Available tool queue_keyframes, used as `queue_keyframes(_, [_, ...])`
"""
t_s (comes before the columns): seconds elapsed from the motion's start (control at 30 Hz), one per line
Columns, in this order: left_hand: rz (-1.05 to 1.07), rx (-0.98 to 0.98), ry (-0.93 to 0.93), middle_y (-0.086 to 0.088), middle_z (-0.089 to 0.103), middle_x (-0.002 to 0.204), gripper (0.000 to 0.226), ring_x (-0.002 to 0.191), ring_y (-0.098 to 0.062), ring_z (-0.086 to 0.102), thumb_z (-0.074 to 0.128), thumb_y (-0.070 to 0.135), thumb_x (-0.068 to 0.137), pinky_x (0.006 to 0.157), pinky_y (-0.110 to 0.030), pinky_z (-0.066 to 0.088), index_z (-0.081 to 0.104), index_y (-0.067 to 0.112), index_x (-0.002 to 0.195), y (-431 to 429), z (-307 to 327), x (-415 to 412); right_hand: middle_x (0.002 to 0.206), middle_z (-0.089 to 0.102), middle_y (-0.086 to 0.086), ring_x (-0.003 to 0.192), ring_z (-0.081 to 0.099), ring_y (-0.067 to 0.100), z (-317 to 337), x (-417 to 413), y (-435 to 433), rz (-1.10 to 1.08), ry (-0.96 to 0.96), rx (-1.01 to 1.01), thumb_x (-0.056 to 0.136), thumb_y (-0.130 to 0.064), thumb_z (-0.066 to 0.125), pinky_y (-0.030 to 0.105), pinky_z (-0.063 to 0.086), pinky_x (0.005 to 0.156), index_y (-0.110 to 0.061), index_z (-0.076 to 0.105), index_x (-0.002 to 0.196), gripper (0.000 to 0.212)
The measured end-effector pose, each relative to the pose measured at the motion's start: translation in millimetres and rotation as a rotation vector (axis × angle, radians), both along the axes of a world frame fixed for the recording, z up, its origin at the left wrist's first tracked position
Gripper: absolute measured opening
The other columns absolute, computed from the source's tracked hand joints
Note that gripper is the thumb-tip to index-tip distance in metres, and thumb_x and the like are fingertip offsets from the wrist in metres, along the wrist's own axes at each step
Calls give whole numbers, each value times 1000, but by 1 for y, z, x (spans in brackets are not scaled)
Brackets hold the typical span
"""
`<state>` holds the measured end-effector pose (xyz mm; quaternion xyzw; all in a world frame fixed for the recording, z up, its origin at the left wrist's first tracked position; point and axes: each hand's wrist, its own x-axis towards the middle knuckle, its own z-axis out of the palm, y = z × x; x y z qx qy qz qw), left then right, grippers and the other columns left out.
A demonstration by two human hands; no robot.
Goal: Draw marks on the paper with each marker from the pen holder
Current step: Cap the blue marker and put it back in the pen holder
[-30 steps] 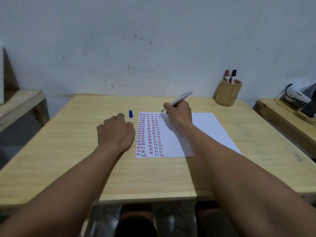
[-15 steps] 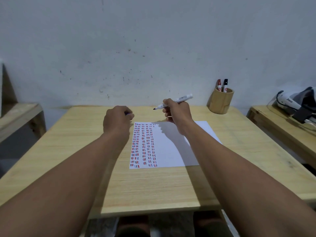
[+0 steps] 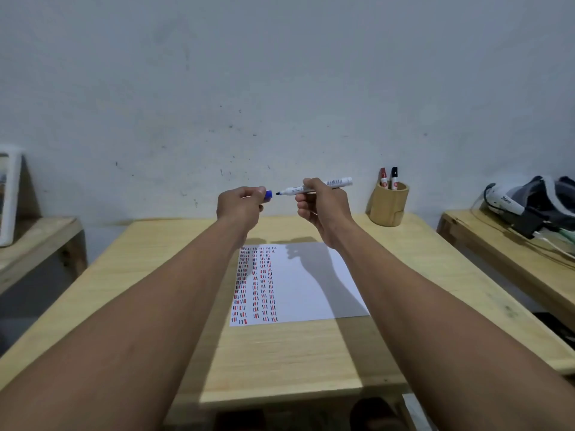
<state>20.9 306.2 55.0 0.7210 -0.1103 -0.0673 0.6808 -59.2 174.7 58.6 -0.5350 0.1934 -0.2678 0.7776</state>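
My right hand (image 3: 323, 206) holds a white marker (image 3: 337, 182) level in the air, its dark tip pointing left. My left hand (image 3: 241, 206) pinches the blue cap (image 3: 268, 194) just left of that tip, with a small gap between them. Both hands hover above the far edge of the white paper (image 3: 311, 287), which lies on the wooden table (image 3: 280, 353). Columns of short red, black and blue marks fill the paper's left part. A bamboo pen holder (image 3: 389, 203) stands at the table's far right with a red marker (image 3: 383, 177) and a black marker (image 3: 394, 177) in it.
A wooden bench (image 3: 510, 259) on the right carries a white and black device with cables (image 3: 529, 209). Another wooden surface (image 3: 34, 244) stands at the left with a white framed object (image 3: 9, 197) on it. The wall runs close behind the table.
My left hand has taken the blue cap off the table and lifted it. My right hand has raised the marker off the paper and turned it level, tip toward the cap. The view tilted upward.
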Motion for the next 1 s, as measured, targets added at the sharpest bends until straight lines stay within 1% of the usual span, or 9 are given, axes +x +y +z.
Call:
queue_keyframes(0.17, [-121, -14, 16, 2, 76, 97, 18, 84, -10, 63, 64, 27, 97, 69, -26, 49, 72, 14, 106, -13, 15, -15, 66, 66, 6, 49, 60, 12, 5, -8, -6, 38, -10, 5, 95, -18, 65, 20, 54, 49, -1, 70, 86, 20])
queue_keyframes(0.33, [-150, -40, 5, 2, 77, 91, 13, 83, -10, 65, 65, 27, 97, 77, -29, 54, 72, 16, 95, -25, 24, -21, 69, 67, 8, 53, 64, 10, 10, -15, -17, 70, -61, 48, 97, -18, 67, 18, 56, 52, 2, 69, 96, 20])
queue_keyframes(0.5, [-146, -68, -79, 1, 77, 86, 15, 78, -12, 66, 67, 25, 96, 82, -32, 57, 73, 17, 85, -35, 33, -27, 66, 63, -2, 57, 61, 7, 17, -26, -26, 64, -14, -3, 93, -28, 73, 19, 56, 55, -9, 71, 91, 19])
queue_keyframes(0.6, [-132, -74, -122, 1, 77, 87, 15, 81, -13, 67, 67, 26, 95, 83, -34, 58, 75, 19, 85, -40, 36, -30, 70, 62, 2, 62, 61, 10, 24, -27, -30, 45, -82, 140, 91, -16, 76, 20, 59, 59, -4, 68, 97, 16])
queue_keyframes(0.7, [-74, -71, -152, -1, 78, 89, 14, 87, -18, 70, 69, 26, 94, 87, -40, 60, 75, 24, 81, -47, 37, -33, 90, 72, 18, 66, 71, 18, 31, -26, -28, -89, -129, 156, 85, -5, 80, 24, 62, 61, 3, 55, 125, 48])
queue_keyframes(0.77, [-40, -51, -185, -1, 77, 87, 15, 87, -19, 71, 69, 26, 93, 87, -43, 59, 75, 25, 79, -52, 39, -35, 100, 73, 23, 68, 73, 21, 29, -26, -33, -164, -134, 70, 84, -3, 80, 31, 64, 68, -14, 25, 150, 88])
queue_keyframes(0.8, [-24, -38, -207, -1, 77, 86, 13, 84, -18, 71, 69, 25, 93, 87, -43, 59, 75, 24, 81, -54, 41, -36, 100, 72, 22, 68, 72, 21, 29, -27, -34, -185, -114, -3, 85, -4, 79, 33, 65, 71, -24, 21, 150, 89])
queue_keyframes(0.9, [25, 2, -302, -1, 76, 85, 10, 84, -23, 71, 68, 26, 92, 83, -42, 59, 73, 22, 85, -62, 49, -41, 92, 65, 17, 66, 69, 21, 35, -35, -36, -185, 49, -348, 96, -21, 68, 39, 65, 70, -8, 55, 121, 31])
queue_keyframes(1.0, [30, 73, -409, 1, 73, 79, 14, 72, -22, 64, 67, 29, 93, 68, -33, 55, 74, 19, 86, -68, 61, -44, 89, 65, 17, 61, 69, 24, 37, -46, -46, -106, 166, -496, 100, -25, 56, 37, 64, 59, -7, 61, 108, 20])
